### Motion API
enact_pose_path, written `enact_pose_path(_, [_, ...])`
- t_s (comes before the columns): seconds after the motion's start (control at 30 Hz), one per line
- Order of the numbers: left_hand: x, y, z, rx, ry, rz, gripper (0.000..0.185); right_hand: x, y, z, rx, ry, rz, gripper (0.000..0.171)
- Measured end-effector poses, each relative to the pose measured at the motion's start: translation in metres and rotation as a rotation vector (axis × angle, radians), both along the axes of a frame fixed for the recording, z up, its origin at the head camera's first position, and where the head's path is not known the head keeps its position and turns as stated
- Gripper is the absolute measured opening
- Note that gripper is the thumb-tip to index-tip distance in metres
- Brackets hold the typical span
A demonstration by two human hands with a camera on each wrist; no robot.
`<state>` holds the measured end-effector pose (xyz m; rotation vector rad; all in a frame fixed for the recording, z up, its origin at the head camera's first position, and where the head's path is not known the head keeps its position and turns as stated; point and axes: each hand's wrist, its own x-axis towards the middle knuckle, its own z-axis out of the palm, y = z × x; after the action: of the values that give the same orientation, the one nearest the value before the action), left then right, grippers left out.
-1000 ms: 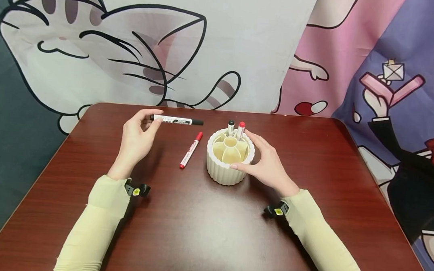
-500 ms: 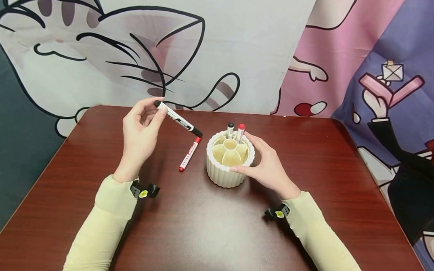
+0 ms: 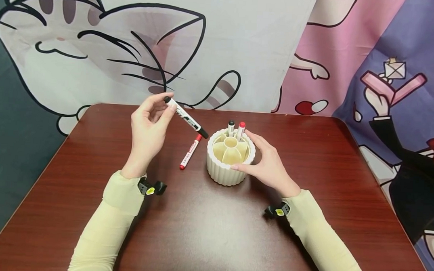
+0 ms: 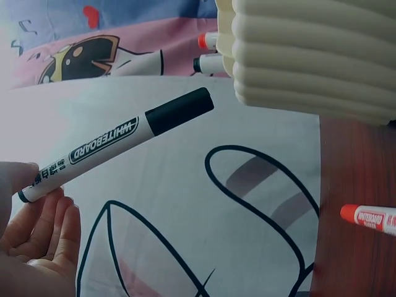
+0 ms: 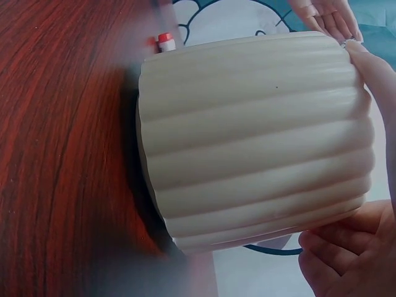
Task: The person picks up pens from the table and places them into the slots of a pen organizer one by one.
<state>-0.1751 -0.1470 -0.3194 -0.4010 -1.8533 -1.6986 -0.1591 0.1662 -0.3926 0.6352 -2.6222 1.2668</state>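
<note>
Tilting black marker [image 3: 186, 119] cap-down, nearer the holder [image 3: 230, 160]; left hand [image 3: 149, 129] pinching it, right hand [image 3: 268, 164] gripping holder; aiming for an empty slot next

This looks like a room at home set up for desk work. A dark red wooden table [image 3: 212, 232] stands against hanging cartoon cloths [image 3: 242, 47] showing a cat and other drawn figures.

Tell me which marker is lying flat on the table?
The red-capped marker, left of the ribbed holder. The left hand holds the black-capped marker in the air; two others stand upright in the holder.
</note>
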Motion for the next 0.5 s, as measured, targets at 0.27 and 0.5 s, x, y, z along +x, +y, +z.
enact_pose_path(0.27, [-0.003, 0.008, -0.001, 0.002, 0.008, -0.031, 0.028, -0.001, 0.001, -0.001, 0.001, 0.0, -0.002, 0.101])
enact_pose_path(0.5, [-0.006, 0.017, 0.002, 0.043, 0.007, -0.061, 0.028, -0.002, 0.001, -0.001, -0.004, 0.009, 0.002, 0.101])
